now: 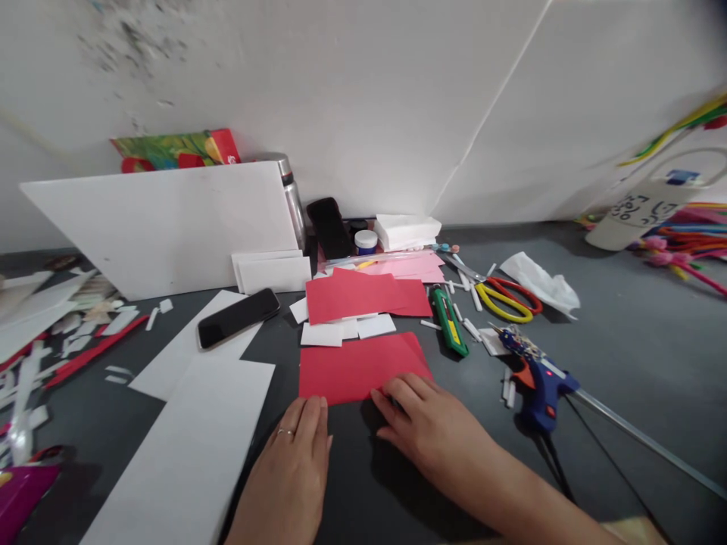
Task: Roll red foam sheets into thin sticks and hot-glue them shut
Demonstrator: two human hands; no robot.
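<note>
A sheet of red paper (359, 365) lies flat on the dark table in front of me. At its near left corner my left hand (298, 462) rests with fingers stretched out, a ring on one of them. My right hand (417, 424) touches the sheet's near right edge, its fingers apart and slightly bent. Just beyond are small white card pieces (377, 326) and more red paper (363, 296). Right of these sits a green utility knife (448, 322).
A blue glue gun (542, 390) with its cord and yellow-and-red scissors (505, 299) are on the right. Long white sheets (193, 446) and a phone (238, 318) occupy the left. A white board (187, 227) leans at the back; paper scraps (79, 333) are strewn far left.
</note>
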